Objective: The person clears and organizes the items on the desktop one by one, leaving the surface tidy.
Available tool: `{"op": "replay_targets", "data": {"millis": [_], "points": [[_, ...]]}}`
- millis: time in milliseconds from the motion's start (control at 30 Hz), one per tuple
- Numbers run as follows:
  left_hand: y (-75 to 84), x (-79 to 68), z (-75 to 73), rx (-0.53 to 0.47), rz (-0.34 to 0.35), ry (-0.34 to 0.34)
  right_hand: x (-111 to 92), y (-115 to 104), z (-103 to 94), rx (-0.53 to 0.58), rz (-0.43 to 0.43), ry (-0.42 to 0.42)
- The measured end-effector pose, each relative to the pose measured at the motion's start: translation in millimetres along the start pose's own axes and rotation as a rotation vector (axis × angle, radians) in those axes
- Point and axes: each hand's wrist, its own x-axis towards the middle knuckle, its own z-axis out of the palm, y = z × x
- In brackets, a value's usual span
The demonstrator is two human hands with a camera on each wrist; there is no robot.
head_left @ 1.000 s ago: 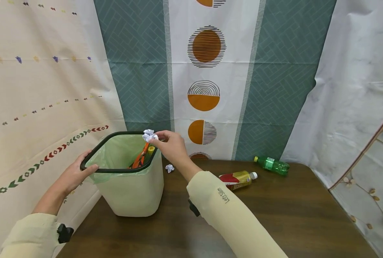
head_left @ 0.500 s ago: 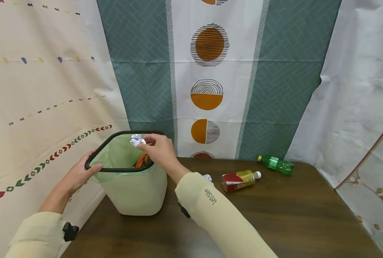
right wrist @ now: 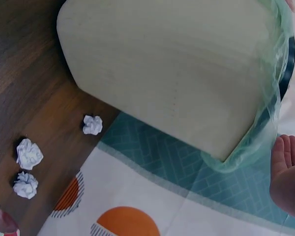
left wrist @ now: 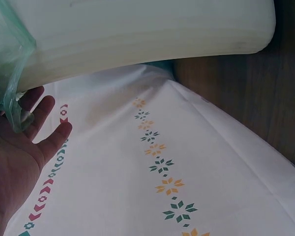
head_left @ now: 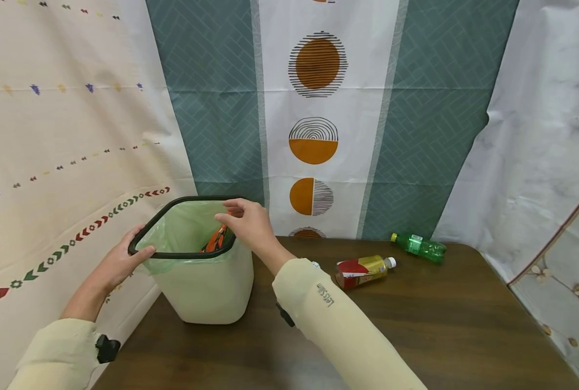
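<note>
A pale cream trash bin (head_left: 213, 295) with a black rim stands on the table's left side. A thin green bag (head_left: 174, 222) lines it. My left hand (head_left: 116, 265) grips the rim at the near left, thumb over the top and the other fingers outside. Over the right part of the bin's mouth is my right hand (head_left: 250, 223), thumb and fingers apart with nothing between them. Below it, inside the bin, an orange and black item (head_left: 215, 240) shows partly. The dropped paper ball is hidden from view.
Behind the right forearm lie crumpled paper balls (right wrist: 29, 154), plain in the right wrist view; another paper ball (right wrist: 92, 125) is beside the bin. A red and yellow bottle (head_left: 362, 271) and a green bottle (head_left: 422, 248) lie farther right. Cloth hangs behind and left.
My right hand carried a crumpled paper ball leftward over the bin's mouth and let it go, then drew back slightly right. My left hand stays on the rim.
</note>
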Motion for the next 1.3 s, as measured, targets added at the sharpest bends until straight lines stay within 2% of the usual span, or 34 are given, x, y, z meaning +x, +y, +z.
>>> {"op": "replay_targets", "data": {"millis": [300, 633, 767, 1000, 1300], "points": [[-3.6, 1.9, -0.6, 0.013, -0.007, -0.008, 1.9, 15.7, -24.4, 0.030, 0.039, 0.033], [-5.5, 2.5, -1.2, 0.001, 0.011, -0.008, 4.8, 41.2, -58.3, 0.021, 0.060, 0.143], [-5.0, 1.9, -0.6, -0.016, 0.028, -0.005, 5.4, 51.7, -72.5, 0.022, 0.100, 0.196], [-1.6, 1.1, -0.5, -0.005, 0.005, -0.007, 4.8, 72.0, -97.8, -0.024, 0.187, 0.281], [-2.5, 0.7, -0.4, -0.008, -0.004, -0.012, -6.2, 104.9, -128.7, -0.057, 0.318, 0.379]]}}
